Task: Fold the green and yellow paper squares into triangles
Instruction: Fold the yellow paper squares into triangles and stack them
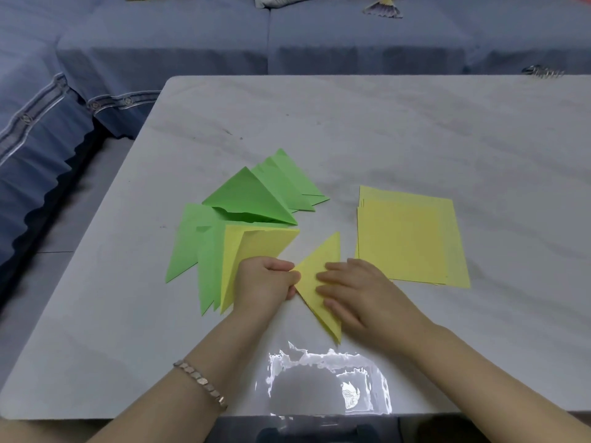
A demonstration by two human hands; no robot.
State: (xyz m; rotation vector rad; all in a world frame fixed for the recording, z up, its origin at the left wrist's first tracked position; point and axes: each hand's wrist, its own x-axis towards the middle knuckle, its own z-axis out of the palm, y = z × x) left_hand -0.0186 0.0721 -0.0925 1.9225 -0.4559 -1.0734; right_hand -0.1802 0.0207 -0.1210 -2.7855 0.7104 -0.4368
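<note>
A yellow paper folded into a triangle [323,263] lies on the table's near middle. My right hand [358,292] presses flat on it with straight fingers. My left hand [265,282] is curled at the triangle's left corner and pinches its folded edge. Left of my hands lies a heap of folded triangles: several green ones [252,196] and a yellow one [256,244] on top at the front. A stack of flat yellow squares [409,238] lies to the right.
The table [415,139] is pale grey marble with a bright reflection near its front edge. A blue sofa [192,36] stands behind and to the left. A spiral binding [543,72] shows at the table's far right edge.
</note>
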